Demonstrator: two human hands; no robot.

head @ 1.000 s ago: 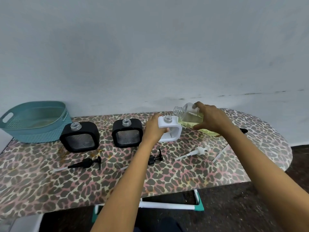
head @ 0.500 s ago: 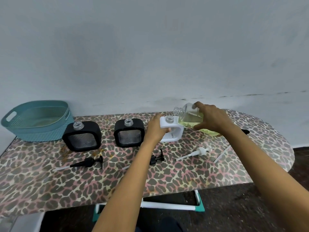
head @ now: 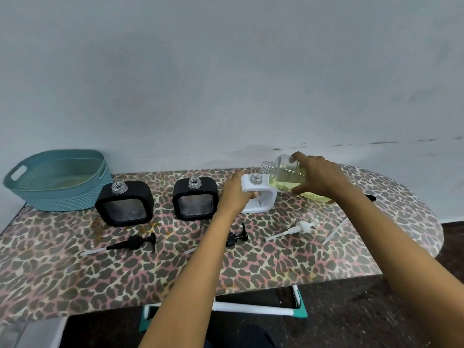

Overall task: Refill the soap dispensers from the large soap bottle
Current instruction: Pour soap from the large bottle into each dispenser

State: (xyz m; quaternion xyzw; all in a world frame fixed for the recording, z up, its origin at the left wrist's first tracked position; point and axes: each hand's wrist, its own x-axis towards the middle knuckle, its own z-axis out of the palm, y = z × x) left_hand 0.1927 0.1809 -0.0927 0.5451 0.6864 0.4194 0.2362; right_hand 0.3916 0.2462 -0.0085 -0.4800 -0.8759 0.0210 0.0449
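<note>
There, the left hand gripped the left side of the white dispenser, which stood upright on the leopard-print tabletop with its neck uncapped. The right hand was wrapped round the large soap bottle, tilted with its open mouth just above and to the right of that neck, pale yellow liquid inside. Two black dispensers stood uncapped further left, near a teal basket. Two black pumps and a white pump lay in front.
</note>
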